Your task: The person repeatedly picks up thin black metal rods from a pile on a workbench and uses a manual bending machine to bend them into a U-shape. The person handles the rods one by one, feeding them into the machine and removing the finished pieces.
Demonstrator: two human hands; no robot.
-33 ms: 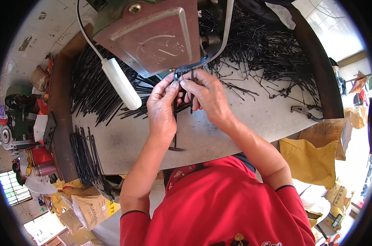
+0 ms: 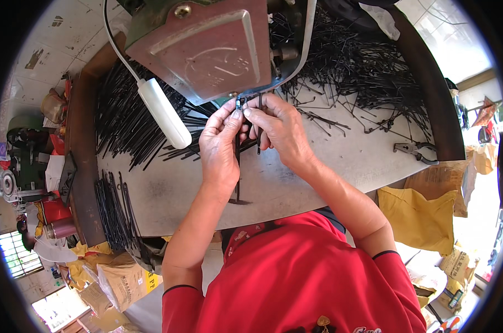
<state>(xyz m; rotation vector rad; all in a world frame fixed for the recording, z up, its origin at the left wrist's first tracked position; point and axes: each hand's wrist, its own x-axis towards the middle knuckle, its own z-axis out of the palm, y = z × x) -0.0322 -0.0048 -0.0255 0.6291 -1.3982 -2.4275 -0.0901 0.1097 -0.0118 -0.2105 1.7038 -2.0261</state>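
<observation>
Both hands are right up at the machine (image 2: pixel 207 58), just below its reddish cover! The left hand (image 2: pixel 218 147) has its grip pinched, thumb against fingers, on a long black rod (image 2: pixel 237 172), which runs from the machine's underside back toward the wearer. In tight alongside comes the right hand (image 2: pixel 283 130), its grip closed too, a second black rod (image 2: pixel 258 145) poking out between the fingers, thumb tip almost at the first. And look around the machine: straight black rods (image 2: pixel 126 122) massed to its left, a tangle of bent ones (image 2: pixel 384 83) to its right, pliers (image 2: pixel 417 151) lying beyond those on the worktop (image 2: pixel 301 183), and a white bar-shaped fixture (image 2: pixel 165 114) hanging close on its left.
</observation>
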